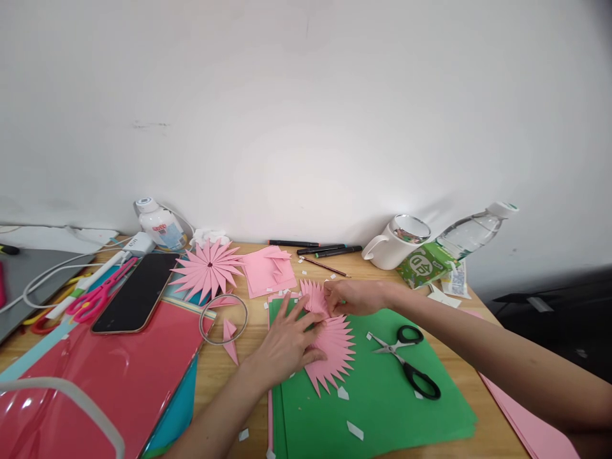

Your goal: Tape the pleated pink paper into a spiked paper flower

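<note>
A fan of folded pink paper points (337, 347) lies on a stack of green paper (382, 408). My left hand (291, 338) rests on the fan's left side with its fingers spread. My right hand (347, 296) is closed in a pinch at the fan's upper middle, on folded pink paper; the fingertips are partly hidden. Black-handled scissors (404, 360) lie with their blades apart on the green paper, right of the fan. A finished-looking pink paper starburst (210, 264) lies at the back left. Beside my left wrist are a roll of clear tape (203, 319) and a loose folded pink piece (230, 341).
Pink square sheets (258, 271) and several pens (329, 248) lie along the wall. A white mug (394, 245), a green packet (423, 264) and a water bottle (471, 233) stand back right. On the left are a phone (138, 293), pink scissors (100, 293) and a red folder (129, 363).
</note>
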`<act>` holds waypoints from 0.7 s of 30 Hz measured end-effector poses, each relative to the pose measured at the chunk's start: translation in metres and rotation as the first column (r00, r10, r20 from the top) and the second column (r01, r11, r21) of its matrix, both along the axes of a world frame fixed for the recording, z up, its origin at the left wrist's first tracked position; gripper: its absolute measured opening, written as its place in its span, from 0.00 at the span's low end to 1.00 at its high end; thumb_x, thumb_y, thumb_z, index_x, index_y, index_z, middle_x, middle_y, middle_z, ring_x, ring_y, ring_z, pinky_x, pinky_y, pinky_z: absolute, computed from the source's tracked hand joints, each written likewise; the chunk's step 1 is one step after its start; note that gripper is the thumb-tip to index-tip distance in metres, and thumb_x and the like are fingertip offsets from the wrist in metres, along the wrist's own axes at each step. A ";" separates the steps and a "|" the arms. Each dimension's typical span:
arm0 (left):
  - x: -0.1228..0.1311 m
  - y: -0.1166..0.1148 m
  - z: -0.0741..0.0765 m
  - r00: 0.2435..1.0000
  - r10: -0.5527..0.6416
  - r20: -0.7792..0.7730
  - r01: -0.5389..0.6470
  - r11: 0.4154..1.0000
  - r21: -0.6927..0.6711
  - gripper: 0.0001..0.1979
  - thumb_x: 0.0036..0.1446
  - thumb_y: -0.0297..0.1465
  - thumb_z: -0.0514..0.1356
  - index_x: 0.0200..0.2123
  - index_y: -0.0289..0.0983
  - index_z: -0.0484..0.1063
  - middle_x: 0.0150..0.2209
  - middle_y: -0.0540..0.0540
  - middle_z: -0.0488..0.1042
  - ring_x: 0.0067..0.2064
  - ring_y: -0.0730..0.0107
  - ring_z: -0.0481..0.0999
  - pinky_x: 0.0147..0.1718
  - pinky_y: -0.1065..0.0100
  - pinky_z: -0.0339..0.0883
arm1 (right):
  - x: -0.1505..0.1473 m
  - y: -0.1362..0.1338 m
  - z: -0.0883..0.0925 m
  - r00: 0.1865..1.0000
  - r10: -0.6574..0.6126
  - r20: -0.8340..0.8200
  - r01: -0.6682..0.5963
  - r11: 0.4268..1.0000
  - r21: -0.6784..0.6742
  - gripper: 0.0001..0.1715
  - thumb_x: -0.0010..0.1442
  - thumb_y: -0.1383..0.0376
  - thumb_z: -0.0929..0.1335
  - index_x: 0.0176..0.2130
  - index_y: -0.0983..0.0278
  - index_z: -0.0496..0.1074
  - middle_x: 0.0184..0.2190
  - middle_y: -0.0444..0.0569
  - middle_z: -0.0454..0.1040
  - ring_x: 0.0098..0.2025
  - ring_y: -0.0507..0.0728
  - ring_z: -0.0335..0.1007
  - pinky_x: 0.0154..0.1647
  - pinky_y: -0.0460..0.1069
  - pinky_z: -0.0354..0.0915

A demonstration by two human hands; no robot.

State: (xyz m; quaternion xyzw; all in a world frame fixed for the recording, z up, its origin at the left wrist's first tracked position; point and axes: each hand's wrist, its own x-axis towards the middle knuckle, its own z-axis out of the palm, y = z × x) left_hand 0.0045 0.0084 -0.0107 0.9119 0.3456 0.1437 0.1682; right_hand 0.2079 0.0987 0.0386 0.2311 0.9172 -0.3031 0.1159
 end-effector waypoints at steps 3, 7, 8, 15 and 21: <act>0.000 0.000 0.000 1.000 -0.005 -0.009 0.005 1.000 -0.004 0.19 0.58 0.43 0.58 0.48 0.40 0.72 0.55 0.46 0.71 0.65 0.48 0.54 0.62 0.40 0.44 | 0.004 -0.002 -0.005 0.999 -0.039 0.003 0.039 0.999 0.032 0.08 0.49 0.77 0.68 0.27 0.67 0.76 0.26 0.45 0.66 0.29 0.51 0.59 0.29 0.45 0.56; 0.000 0.000 -0.001 1.000 -0.005 -0.010 0.005 1.000 -0.004 0.20 0.58 0.43 0.57 0.49 0.39 0.72 0.55 0.47 0.71 0.64 0.47 0.54 0.61 0.40 0.44 | 0.012 -0.005 -0.016 0.991 -0.119 -0.063 0.122 0.991 0.047 0.07 0.51 0.75 0.69 0.31 0.66 0.77 0.31 0.47 0.67 0.31 0.51 0.63 0.31 0.44 0.59; 0.000 0.000 -0.001 1.000 -0.005 -0.007 0.005 1.000 -0.003 0.20 0.59 0.44 0.56 0.49 0.39 0.72 0.55 0.47 0.71 0.64 0.47 0.54 0.61 0.40 0.45 | 0.014 -0.007 -0.018 0.987 -0.139 -0.085 0.142 0.989 0.031 0.07 0.51 0.75 0.69 0.31 0.66 0.76 0.31 0.47 0.67 0.32 0.51 0.63 0.31 0.44 0.60; 0.000 0.001 -0.004 1.000 -0.006 0.007 0.005 1.000 0.013 0.19 0.59 0.43 0.56 0.50 0.40 0.71 0.55 0.44 0.71 0.64 0.48 0.54 0.60 0.40 0.46 | 0.018 -0.021 -0.016 0.943 -0.308 -0.127 0.308 0.951 -0.022 0.09 0.53 0.76 0.66 0.33 0.66 0.74 0.33 0.48 0.68 0.32 0.51 0.67 0.30 0.44 0.65; 0.000 0.000 -0.002 1.000 0.004 -0.002 -0.003 1.000 0.028 0.20 0.59 0.42 0.56 0.52 0.40 0.69 0.54 0.45 0.71 0.64 0.47 0.54 0.59 0.40 0.48 | 0.019 -0.078 -0.020 0.758 -0.588 -0.282 0.649 0.639 0.413 0.14 0.55 0.69 0.67 0.44 0.65 0.70 0.39 0.54 0.70 0.39 0.61 0.71 0.38 0.55 0.70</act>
